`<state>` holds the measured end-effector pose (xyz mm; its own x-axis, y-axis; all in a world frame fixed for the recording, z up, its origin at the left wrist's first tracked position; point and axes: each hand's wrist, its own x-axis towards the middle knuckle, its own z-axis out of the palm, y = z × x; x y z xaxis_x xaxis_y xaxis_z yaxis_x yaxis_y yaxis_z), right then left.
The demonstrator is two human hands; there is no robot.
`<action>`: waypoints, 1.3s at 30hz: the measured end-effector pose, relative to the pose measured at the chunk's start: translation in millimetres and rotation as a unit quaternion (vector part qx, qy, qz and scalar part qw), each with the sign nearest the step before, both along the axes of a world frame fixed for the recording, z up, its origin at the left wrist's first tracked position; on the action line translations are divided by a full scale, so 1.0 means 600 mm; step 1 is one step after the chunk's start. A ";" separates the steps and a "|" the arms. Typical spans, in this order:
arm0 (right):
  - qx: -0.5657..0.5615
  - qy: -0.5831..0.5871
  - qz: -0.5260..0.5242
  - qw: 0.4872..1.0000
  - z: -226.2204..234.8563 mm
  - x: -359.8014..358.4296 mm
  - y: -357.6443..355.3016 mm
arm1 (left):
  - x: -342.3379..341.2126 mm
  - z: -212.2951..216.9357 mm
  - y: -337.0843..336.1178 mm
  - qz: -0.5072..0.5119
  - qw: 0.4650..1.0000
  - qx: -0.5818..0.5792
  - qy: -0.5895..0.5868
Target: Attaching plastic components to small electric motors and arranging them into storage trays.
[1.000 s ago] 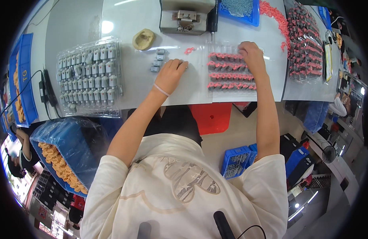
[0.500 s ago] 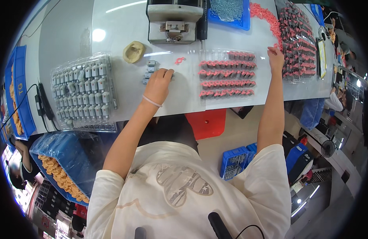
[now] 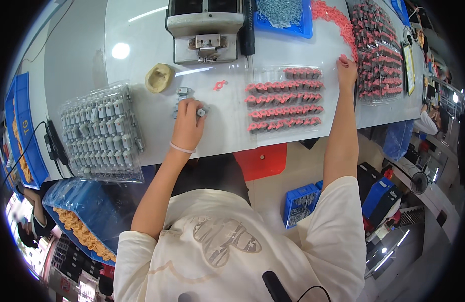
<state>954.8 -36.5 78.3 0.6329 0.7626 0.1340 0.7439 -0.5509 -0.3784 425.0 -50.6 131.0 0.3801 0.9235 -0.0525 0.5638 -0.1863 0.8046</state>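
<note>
My left hand (image 3: 187,126) is closed, its thumb and fingertips pinching a small grey block-shaped part (image 3: 201,112) just above the table. Beside and partly under its fingers stand a few more grey parts (image 3: 182,91) in a short column. A single pink plastic piece (image 3: 220,85) lies farther off to the right of them. At the near end of a curving heap of pink pieces (image 3: 338,22), my right hand (image 3: 347,74) is closed with its fingertips together on a pink piece (image 3: 344,59), mostly hidden by the fingers.
A clear tray of grey parts (image 3: 99,131) stands left; another clear tray (image 3: 285,98) holds rows capped in pink. More pink-capped parts (image 3: 378,55) are stacked right. A metal machine (image 3: 207,30), a blue tray of screws (image 3: 282,12) and a yellowish hollow lump (image 3: 159,78) sit farther back.
My left hand has shifted slightly left and nearer, and a grey part now shows in its fingers. My right hand's fingers have closed at the pink heap. The whole view has shifted slightly.
</note>
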 end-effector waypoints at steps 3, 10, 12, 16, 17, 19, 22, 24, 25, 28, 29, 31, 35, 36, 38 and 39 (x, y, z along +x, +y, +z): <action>0.051 0.084 -0.017 0.995 0.016 -0.022 0.006 | -0.003 -0.007 -0.002 0.017 1.000 -0.007 0.002; 0.026 -0.086 0.022 0.996 -0.020 0.037 0.008 | 0.002 0.003 -0.002 0.013 1.000 -0.002 0.009; 0.022 -0.078 0.017 0.997 -0.018 0.032 0.017 | -0.001 -0.002 0.000 0.015 1.000 0.023 -0.010; -0.032 -0.090 0.036 0.995 0.015 0.006 0.023 | -0.009 0.000 0.001 0.002 1.000 0.014 -0.009; -0.041 -0.071 0.025 0.996 0.022 -0.001 0.022 | -0.010 -0.001 0.001 0.001 1.000 0.012 -0.007; -0.031 -0.044 0.002 0.999 0.028 -0.009 0.016 | -0.013 -0.001 0.001 0.003 1.000 0.009 -0.001; -0.007 -0.138 -0.002 0.990 0.031 -0.009 0.002 | -0.015 0.005 -0.001 -0.003 1.000 0.028 -0.012; -0.043 -0.143 0.002 0.989 0.051 -0.044 0.001 | -0.022 0.010 -0.003 0.028 0.999 0.019 -0.012; -0.077 -0.152 0.003 0.985 0.057 -0.057 0.002 | -0.027 0.013 -0.004 0.031 0.999 0.019 -0.008; -0.018 -0.161 -0.001 0.987 0.037 -0.036 -0.010 | -0.028 0.016 0.000 0.039 0.999 -0.008 -0.005; -0.018 -0.159 -0.002 0.987 0.039 -0.038 -0.009 | -0.030 0.016 0.000 0.028 1.000 0.003 -0.009; -0.010 -0.113 0.036 0.993 0.050 -0.040 -0.007 | -0.035 0.016 0.000 0.015 1.000 0.014 -0.013; -0.006 -0.099 -0.007 0.995 0.038 -0.012 -0.014 | -0.030 0.031 0.008 0.003 1.000 0.028 -0.009; 0.001 -0.079 -0.007 0.997 0.031 0.000 -0.018 | -0.031 0.039 0.008 0.012 1.000 0.004 -0.015; 0.004 -0.057 -0.013 0.998 0.028 0.010 -0.024 | -0.035 0.049 0.003 0.030 0.993 -0.074 -0.092; 0.008 -0.061 -0.016 0.998 0.031 0.013 -0.025 | -0.040 0.054 0.002 0.049 0.974 -0.153 -0.161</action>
